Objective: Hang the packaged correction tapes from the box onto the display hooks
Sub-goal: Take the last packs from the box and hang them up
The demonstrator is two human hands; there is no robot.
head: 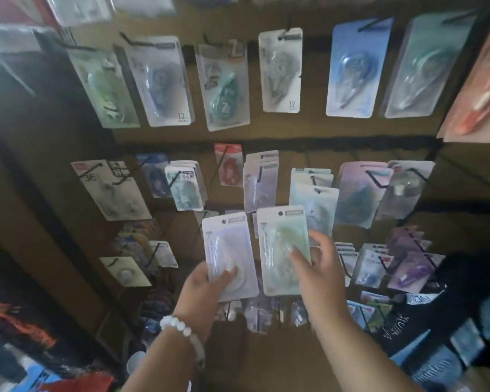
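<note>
The left hand [203, 287] pinches a white tape pack [229, 257], and the right hand [320, 270] pinches a green tape pack [283, 250]. Both packs stick up above the fingers. They look light, stiff and slippery, so holding low keeps the top hole free.

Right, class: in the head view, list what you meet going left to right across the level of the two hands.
Left hand → white-tinted correction tape pack → green-tinted correction tape pack → right hand → purple packs on hooks.
</note>
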